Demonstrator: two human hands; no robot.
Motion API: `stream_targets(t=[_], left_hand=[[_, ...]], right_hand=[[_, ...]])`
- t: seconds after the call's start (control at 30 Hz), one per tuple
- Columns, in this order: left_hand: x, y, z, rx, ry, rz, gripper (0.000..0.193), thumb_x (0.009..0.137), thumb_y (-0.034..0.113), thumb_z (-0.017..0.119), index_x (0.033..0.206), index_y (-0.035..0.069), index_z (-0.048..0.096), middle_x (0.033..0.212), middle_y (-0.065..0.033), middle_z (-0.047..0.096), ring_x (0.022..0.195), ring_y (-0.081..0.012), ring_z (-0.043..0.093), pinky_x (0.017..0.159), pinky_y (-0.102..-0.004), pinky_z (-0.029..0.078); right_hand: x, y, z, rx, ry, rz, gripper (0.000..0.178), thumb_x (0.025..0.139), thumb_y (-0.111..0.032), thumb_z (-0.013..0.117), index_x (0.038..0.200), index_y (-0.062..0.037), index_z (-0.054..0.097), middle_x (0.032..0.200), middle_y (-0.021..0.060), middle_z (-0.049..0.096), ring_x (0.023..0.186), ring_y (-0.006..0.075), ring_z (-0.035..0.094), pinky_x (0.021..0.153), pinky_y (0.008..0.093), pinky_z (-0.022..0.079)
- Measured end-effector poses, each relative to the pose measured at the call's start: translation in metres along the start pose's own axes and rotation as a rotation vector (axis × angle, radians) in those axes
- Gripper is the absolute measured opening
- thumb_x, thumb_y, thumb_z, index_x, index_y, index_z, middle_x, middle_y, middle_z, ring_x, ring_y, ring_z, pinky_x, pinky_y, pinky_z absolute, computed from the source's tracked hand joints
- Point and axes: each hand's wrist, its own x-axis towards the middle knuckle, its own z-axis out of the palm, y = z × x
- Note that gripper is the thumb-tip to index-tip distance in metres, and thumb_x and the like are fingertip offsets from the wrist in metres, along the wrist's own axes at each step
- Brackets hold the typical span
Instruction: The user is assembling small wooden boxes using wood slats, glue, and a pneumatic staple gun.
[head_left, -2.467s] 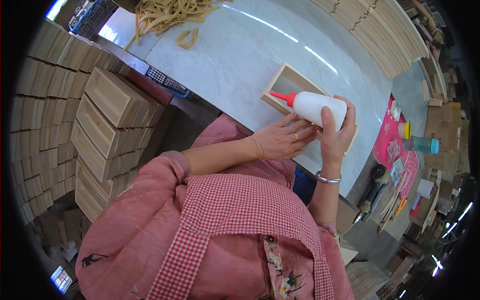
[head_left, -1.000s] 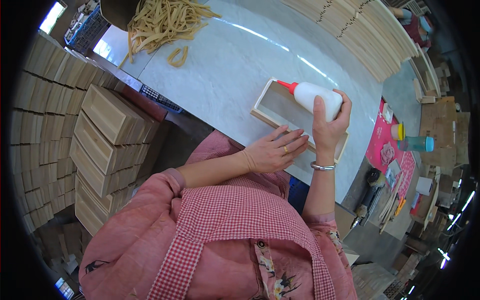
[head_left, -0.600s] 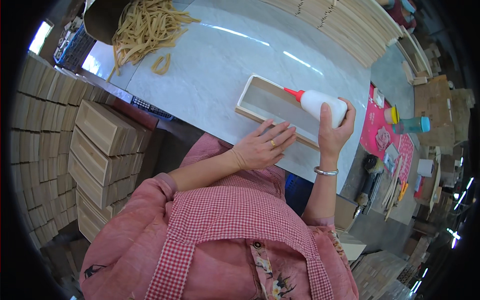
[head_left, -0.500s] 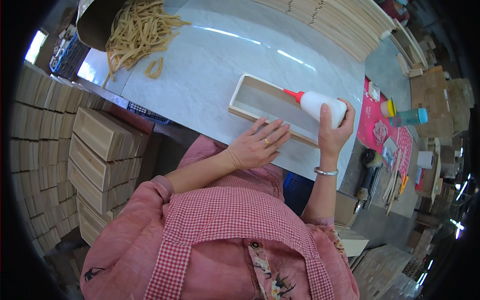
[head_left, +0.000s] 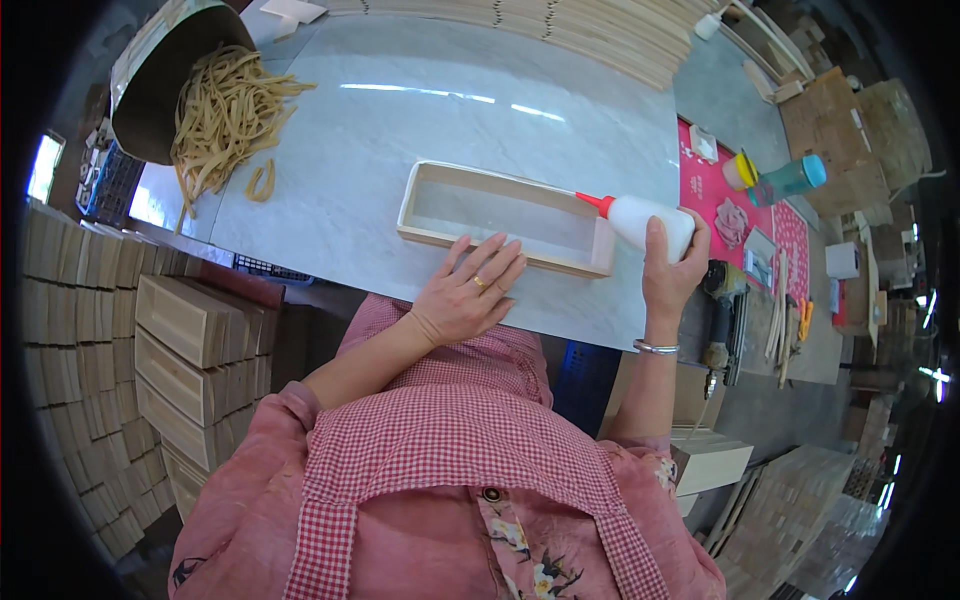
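Note:
On the grey marbled table lies a long rectangular wooden frame (head_left: 420,237), with a white line along its left and far top edges. My left hand (head_left: 470,287) rests flat with fingers spread, its fingertips on the near side of the frame; a ring sits on one finger. My right hand (head_left: 676,262) is wrapped round a white squeeze glue bottle (head_left: 640,222) with a red nozzle. The bottle is tilted leftward, and its red tip is at the far edge of the frame, near the right end.
A tipped container (head_left: 140,110) spills tan flat bands (head_left: 225,120) at the far left. Wooden strips (head_left: 600,40) line the table's back. Stacked wooden boxes (head_left: 175,320) stand lower left. A teal bottle (head_left: 795,178) and a yellow-lidded jar (head_left: 740,171) sit on the right.
The nozzle has moved rightward along the frame's far edge toward the right end, the white line ending farther along. The whole view has shifted, and my left hand stays on the near side.

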Motion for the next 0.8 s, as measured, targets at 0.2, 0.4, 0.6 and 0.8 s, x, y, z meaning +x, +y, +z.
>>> stream_targets(t=[0.2,0.4,0.6,0.8], left_hand=[[0.0,0.0,0.001,-0.006,-0.013,-0.003,0.062,0.092,0.029,0.064,0.147,0.004,0.05,0.159,-0.0112,0.041,0.148,-0.0281,0.038,0.122,-0.0496,0.024],[-0.001,0.0,0.004,0.016,0.003,-0.003,0.063,0.092,0.031,0.064,0.147,0.005,0.05,0.159,-0.0099,0.042,0.149,-0.0275,0.038,0.123,-0.049,0.022],[-0.002,0.002,0.004,0.03,-0.001,-0.01,0.063,0.092,0.032,0.064,0.148,0.006,0.05,0.16,-0.0093,0.041,0.149,-0.0271,0.036,0.124,-0.0486,0.021],[0.0,0.002,0.005,0.039,0.0,-0.011,0.064,0.092,0.033,0.064,0.149,0.006,0.05,0.16,-0.0092,0.041,0.149,-0.027,0.036,0.124,-0.0484,0.021]], right_hand=[[0.001,0.014,-0.019,-0.023,0.053,-0.003,0.04,0.087,-0.019,0.076,0.118,-0.0034,0.059,0.107,0.013,0.066,0.09,0.0236,0.061,0.083,0.0345,0.052],[0.0,0.017,-0.032,-0.037,0.095,0.017,0.038,0.087,-0.018,0.076,0.117,-0.0033,0.059,0.106,0.0125,0.066,0.09,0.0229,0.061,0.082,0.0343,0.052],[-0.003,0.019,-0.039,-0.053,0.105,0.022,0.038,0.087,-0.018,0.076,0.117,-0.0032,0.059,0.105,0.0122,0.066,0.09,0.0224,0.061,0.082,0.0339,0.052],[-0.015,0.01,-0.054,-0.047,0.081,0.054,0.038,0.087,-0.018,0.076,0.117,-0.0031,0.059,0.105,0.0117,0.065,0.089,0.0218,0.06,0.082,0.0335,0.052]])
